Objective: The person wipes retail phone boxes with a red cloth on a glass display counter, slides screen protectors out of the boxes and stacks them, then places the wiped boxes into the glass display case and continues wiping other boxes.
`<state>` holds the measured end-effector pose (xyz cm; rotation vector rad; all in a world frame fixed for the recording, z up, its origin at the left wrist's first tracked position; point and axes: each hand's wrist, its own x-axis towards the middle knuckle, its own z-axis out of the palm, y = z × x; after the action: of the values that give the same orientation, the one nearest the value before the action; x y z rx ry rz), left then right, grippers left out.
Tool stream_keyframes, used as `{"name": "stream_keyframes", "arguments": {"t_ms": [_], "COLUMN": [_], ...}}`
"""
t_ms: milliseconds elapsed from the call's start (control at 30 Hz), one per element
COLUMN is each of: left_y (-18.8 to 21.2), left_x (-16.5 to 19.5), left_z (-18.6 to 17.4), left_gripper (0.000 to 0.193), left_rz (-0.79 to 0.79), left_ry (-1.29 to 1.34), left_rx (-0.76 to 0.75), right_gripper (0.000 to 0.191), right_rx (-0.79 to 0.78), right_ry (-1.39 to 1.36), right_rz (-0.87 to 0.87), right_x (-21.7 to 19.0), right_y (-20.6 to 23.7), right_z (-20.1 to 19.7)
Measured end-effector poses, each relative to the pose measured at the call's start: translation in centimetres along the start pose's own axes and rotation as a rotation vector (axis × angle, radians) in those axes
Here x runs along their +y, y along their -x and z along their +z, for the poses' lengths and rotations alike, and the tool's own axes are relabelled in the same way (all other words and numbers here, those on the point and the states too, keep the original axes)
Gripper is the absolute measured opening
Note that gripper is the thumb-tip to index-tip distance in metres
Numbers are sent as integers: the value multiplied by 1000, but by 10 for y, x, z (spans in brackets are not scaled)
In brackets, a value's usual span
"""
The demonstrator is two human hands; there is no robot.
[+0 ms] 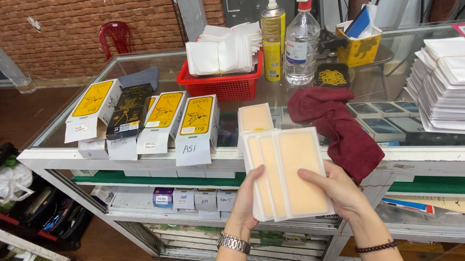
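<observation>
Both my hands hold a fanned stack of flat white packets with pale orange faces [286,171] in front of the glass counter [117,74]. My left hand [247,197], with a metal watch on the wrist, grips the stack's left lower edge. My right hand [336,188], with a dark bead bracelet, supports the right lower edge. One more such packet [255,118] lies on the counter just behind the stack. A dark red cloth [339,125] hangs over the counter edge to the right of my hands.
White and yellow boxes [199,126] stand in a row at the left. A red basket [220,84] holds white packets. A yellow spray can [273,38], a clear spray bottle [301,37] and tall piles of white packets [460,88] sit further back and right.
</observation>
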<state>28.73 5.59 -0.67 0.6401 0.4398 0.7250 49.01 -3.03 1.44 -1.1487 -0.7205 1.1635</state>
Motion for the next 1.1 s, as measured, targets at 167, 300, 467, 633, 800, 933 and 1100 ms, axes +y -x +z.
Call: {"name": "stream_keyframes", "arguments": {"t_ms": [167,300,467,633,800,933,1100], "left_y": [7,11,16,18,16,16,12], "left_x": [6,5,12,10,7,10,3], "left_z": [-3,0,-2,-1,-2,-6,0], "left_gripper": [57,56,60,57,56,57,56], "left_rz": [100,142,46,161,74,138,139], "left_ry": [-55,-198,58,-265,-84,-123,-246], "left_rx": [-25,47,6,22,33,7,31], "right_gripper": [45,45,47,47,47,45,45], "right_rx": [49,-81,17,-63,-86,7,-94], "right_ry": [-151,-48,-160,-125,-106,-243,-99], "right_rz": [-87,66,-15,61,56,-22,112], "right_x": [-2,1,-1,2,9,7,8], "right_y": [2,5,6,8,7,8,9], "right_z": [-9,-4,-3,-6,-5,-12,-13]}}
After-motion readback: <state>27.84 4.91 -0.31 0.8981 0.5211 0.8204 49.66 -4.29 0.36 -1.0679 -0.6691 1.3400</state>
